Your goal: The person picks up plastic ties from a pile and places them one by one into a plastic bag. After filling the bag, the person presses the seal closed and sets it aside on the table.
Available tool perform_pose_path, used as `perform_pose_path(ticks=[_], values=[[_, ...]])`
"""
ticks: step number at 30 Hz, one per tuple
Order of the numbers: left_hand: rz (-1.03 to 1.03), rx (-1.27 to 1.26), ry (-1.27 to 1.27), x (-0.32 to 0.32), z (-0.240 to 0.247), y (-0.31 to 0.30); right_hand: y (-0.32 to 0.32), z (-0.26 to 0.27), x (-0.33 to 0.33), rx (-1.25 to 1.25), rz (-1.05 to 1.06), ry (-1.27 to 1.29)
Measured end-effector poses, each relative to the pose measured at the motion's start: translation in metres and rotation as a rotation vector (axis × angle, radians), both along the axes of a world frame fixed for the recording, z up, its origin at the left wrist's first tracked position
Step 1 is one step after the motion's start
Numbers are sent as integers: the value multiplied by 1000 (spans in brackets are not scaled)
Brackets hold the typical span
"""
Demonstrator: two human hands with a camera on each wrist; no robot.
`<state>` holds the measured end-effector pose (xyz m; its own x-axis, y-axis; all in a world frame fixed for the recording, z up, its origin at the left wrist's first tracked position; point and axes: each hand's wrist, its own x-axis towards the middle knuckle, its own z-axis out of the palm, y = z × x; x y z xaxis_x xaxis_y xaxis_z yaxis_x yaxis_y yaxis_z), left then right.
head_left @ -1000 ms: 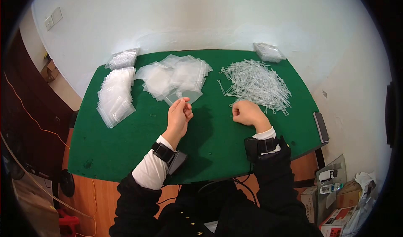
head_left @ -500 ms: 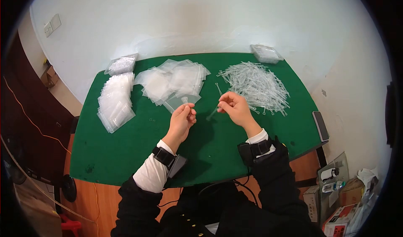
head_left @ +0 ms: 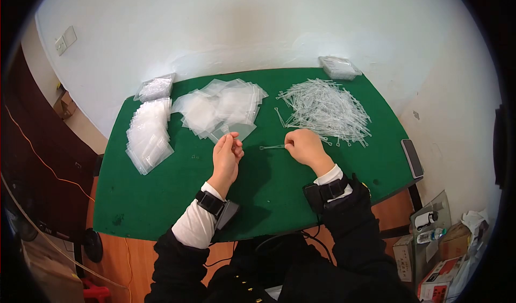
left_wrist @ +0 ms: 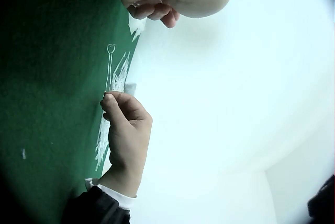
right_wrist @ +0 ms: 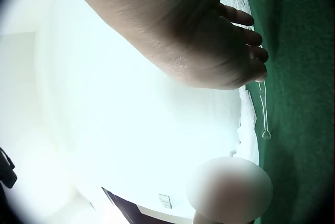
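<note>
My right hand (head_left: 309,150) pinches a thin clear plastic stick (head_left: 270,147) between thumb and fingertips. Its small heart-shaped loop (right_wrist: 266,135) points toward my left hand (head_left: 227,160), as the right wrist view shows. The fingers of my left hand are curled, and small clear pieces with looped ends (head_left: 226,128) poke up from its fingertips; how many is hidden. Just beyond that hand lies a spread of flat clear plastic bags (head_left: 200,109). Past the right hand is a large heap of similar loop-ended sticks (head_left: 330,109), with a loose stick (head_left: 279,117) at its left side.
A fanned row of clear bags (head_left: 145,139) runs down the left of the green table (head_left: 161,201). Packed clear bundles stand at the back left (head_left: 156,87) and back right (head_left: 339,67), by the wall. A dark flat device (head_left: 411,158) lies along the right edge.
My right hand has come away from the heap's near edge, moving slightly left with a stick. That stick has swung from slanting downward to nearly level. My left hand stays in about the same place.
</note>
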<state>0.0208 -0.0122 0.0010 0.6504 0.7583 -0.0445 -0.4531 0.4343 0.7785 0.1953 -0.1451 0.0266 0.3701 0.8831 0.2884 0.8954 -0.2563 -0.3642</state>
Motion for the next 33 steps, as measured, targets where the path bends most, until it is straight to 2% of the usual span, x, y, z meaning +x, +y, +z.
perform_pose_path(ticks=[5,8,9,12,16,20,24,27,33], values=[[15,144,18,5,-3,-4,4,-1,-1,133,-4,-66],[-16,278,11,8,-4,-10,10,1,-8,348,227,748],[-38,297,-2,9,-1,-15,10,1,-13,358,217,756],[-81,339,-25,9,8,-22,12,1,-27,226,424,1046],[-136,413,1,6,13,-26,18,-8,-30,149,503,1134],[-148,421,-27,8,13,-29,23,-15,-33,197,483,1171],[-127,411,-49,9,13,-32,21,-11,-37,200,476,1188],[-30,647,32,10,11,-33,22,-12,-39,188,486,1178],[0,671,62,9,9,-30,23,-13,-37,138,504,1169]])
